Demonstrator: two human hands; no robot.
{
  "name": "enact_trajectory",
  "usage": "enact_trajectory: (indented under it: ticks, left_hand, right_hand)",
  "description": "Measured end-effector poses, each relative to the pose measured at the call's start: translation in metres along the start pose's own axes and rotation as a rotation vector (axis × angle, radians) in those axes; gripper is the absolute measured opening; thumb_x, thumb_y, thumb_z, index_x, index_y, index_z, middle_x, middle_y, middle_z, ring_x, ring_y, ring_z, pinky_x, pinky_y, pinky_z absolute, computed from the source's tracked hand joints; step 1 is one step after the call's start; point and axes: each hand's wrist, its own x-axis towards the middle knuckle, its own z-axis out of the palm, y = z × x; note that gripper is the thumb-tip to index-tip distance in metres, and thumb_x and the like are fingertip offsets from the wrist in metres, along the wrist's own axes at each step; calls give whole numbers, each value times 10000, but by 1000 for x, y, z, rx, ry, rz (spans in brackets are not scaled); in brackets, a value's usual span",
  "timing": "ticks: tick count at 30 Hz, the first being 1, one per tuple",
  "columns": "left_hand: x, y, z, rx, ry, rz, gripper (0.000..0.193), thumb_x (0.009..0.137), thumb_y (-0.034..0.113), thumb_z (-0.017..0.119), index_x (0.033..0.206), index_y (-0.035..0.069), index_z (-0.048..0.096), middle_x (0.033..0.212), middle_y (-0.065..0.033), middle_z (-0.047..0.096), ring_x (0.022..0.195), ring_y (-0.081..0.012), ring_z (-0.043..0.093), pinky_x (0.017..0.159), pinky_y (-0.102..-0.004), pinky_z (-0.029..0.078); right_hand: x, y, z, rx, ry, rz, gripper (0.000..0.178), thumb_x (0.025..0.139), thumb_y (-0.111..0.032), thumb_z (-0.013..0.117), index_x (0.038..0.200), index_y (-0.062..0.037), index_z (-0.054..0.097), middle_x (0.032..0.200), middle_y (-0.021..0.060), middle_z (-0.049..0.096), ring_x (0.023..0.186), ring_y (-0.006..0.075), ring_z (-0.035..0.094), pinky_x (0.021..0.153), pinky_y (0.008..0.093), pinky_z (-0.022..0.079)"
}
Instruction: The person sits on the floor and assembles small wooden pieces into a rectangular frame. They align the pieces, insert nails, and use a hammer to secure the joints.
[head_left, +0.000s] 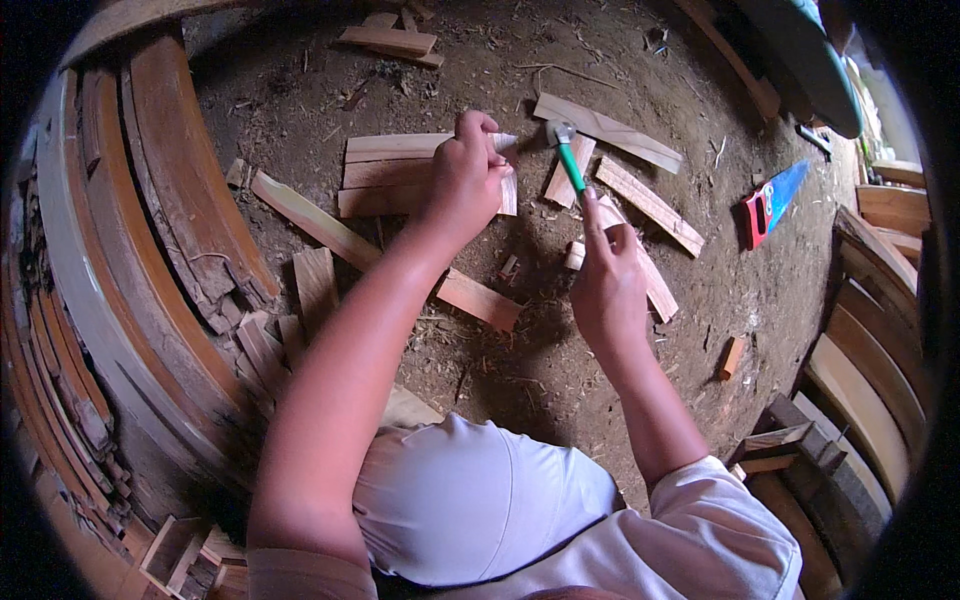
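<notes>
My right hand (612, 280) is closed around a hammer (570, 165) with a green handle and a metal head. The hammer's head is in the air or just above the ground, to the right of my left hand. My left hand (462, 180) is raised over several pale wooden slats (385, 172) laid side by side. Its fingers are pinched together, and what they hold, if anything, is too small to make out. A pale pointed tip (507, 142) shows beside those fingers. A short slat (570, 180) lies partly behind the hammer.
Loose slats (610, 130) and offcuts (480, 298) are scattered on the dirt floor. A handsaw (785, 195) with a red handle and blue blade lies to the right, above an orange-brown block (732, 357). Long planks (180, 150) are stacked at left; more boards (860, 390) lean at right.
</notes>
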Motion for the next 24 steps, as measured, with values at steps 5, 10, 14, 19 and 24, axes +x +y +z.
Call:
enact_trajectory:
  ticks: [5, 10, 14, 19, 24]
  left_hand:
    - [0, 2, -1, 21, 1, 36, 488, 885, -60, 763, 1305, 22, 529, 881, -137, 729, 849, -366, 756, 767, -473, 599]
    - [-1, -4, -9, 36, 1, 22, 492, 890, -62, 734, 1329, 28, 530, 880, -138, 731, 869, -355, 766, 766, -467, 595]
    - [0, -2, -6, 45, -35, 41, 519, 892, -48, 739, 1351, 35, 514, 949, -167, 746, 886, -354, 769, 761, -456, 592]
    - [0, 6, -4, 162, 20, 8, 549, 892, -63, 689, 1392, 36, 484, 1056, -264, 745, 988, -500, 734, 847, -565, 581]
    - [-1, 3, -7, 132, -11, -18, 589, 853, -92, 667, 1398, 34, 480, 1051, -263, 736, 1018, -515, 713, 859, -582, 567]
  right_hand:
    - [4, 0, 12, -59, 25, -60, 760, 874, -25, 703, 1613, -82, 540, 1282, 265, 532, 1306, 449, 539, 1033, 560, 505]
    - [44, -22, -22, 1, 192, -244, 502, 874, -189, 830, 1349, -89, 704, 1360, 204, 586, 1357, 416, 531, 1127, 578, 433]
    - [70, -15, -9, 185, 97, -522, 1071, 749, -319, 965, 1667, -137, 445, 1513, 201, 576, 1458, 438, 481, 1219, 566, 390]
    - [118, -13, 11, 166, 85, -656, 1417, 622, -424, 1010, 1754, -55, 242, 1598, 185, 565, 1497, 394, 497, 1234, 609, 345]
    - [130, -18, 26, 172, 53, -678, 1417, 638, -367, 965, 1777, -72, 175, 1459, 165, 658, 1408, 382, 590, 1188, 631, 358]
